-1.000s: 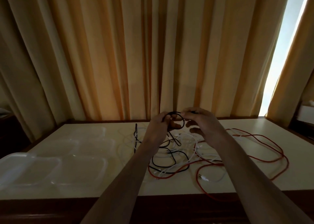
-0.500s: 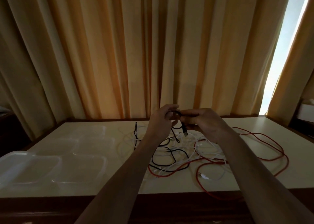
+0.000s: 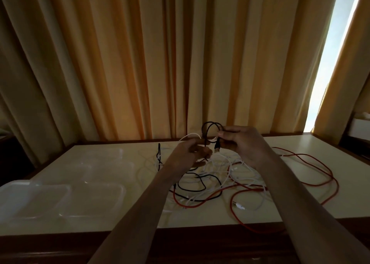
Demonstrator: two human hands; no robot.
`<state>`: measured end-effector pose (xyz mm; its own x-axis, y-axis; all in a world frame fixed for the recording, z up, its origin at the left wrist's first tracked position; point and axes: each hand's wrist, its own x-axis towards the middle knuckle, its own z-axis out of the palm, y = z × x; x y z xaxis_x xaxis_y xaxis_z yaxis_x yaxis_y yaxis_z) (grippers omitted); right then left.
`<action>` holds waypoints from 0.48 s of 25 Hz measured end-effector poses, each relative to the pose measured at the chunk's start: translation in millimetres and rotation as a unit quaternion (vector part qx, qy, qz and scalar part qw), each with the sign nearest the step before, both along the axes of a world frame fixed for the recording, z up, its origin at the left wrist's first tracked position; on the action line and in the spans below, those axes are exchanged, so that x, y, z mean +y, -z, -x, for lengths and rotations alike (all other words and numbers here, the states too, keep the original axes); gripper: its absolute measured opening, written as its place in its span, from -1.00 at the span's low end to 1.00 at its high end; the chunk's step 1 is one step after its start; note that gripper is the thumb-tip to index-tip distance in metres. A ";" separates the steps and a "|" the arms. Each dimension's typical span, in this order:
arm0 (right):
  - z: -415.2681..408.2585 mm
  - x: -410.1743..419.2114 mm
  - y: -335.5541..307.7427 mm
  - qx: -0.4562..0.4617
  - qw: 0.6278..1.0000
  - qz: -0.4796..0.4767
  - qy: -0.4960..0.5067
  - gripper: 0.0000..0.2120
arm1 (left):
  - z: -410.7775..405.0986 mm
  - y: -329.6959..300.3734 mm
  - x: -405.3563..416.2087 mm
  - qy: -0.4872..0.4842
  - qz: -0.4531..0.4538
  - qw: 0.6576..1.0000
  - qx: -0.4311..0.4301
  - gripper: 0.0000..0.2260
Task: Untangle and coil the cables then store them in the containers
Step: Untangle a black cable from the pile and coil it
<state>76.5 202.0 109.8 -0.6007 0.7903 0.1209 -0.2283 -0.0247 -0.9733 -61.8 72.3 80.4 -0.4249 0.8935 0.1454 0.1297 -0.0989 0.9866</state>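
While both hands work above the table (image 3: 112, 221), the right hand (image 3: 243, 145) pinches a black cable (image 3: 208, 126) looped upward, its plug dangling. The left hand (image 3: 188, 155) curls round the same cable; a white cable (image 3: 190, 136) arcs behind it, grip unclear. Remaining cables lie tangled beneath, partly hidden by forearms. Clear containers (image 3: 66, 195) sit left, edges faint.

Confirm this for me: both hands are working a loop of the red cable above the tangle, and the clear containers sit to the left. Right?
Not quite. The head view shows the left hand and right hand working a loop of the black cable, not the red one. The red cable lies on the table. The clear containers do sit to the left.
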 end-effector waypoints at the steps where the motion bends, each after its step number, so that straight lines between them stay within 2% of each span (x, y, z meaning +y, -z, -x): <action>1: 1.2 -1.1 2.8 0.002 1.000 0.018 -0.008 -0.90 | -0.2 1.2 2.2 -0.019 -0.006 1.000 -0.015 -0.79; 4: 5.8 -6.1 12.2 0.008 0.997 0.068 -0.033 -0.92 | -3.9 0.4 8.1 -0.065 -0.041 0.993 -0.095 -0.86; 8: 11.5 -10.3 18.8 0.004 0.992 0.116 -0.055 -0.86 | -5.9 0.0 9.3 -0.089 -0.093 0.982 -0.139 -0.85; 12: 18.8 -10.9 18.9 -0.035 0.990 0.137 -0.026 -0.86 | -6.6 4.1 8.9 -0.109 -0.147 0.974 -0.134 -0.85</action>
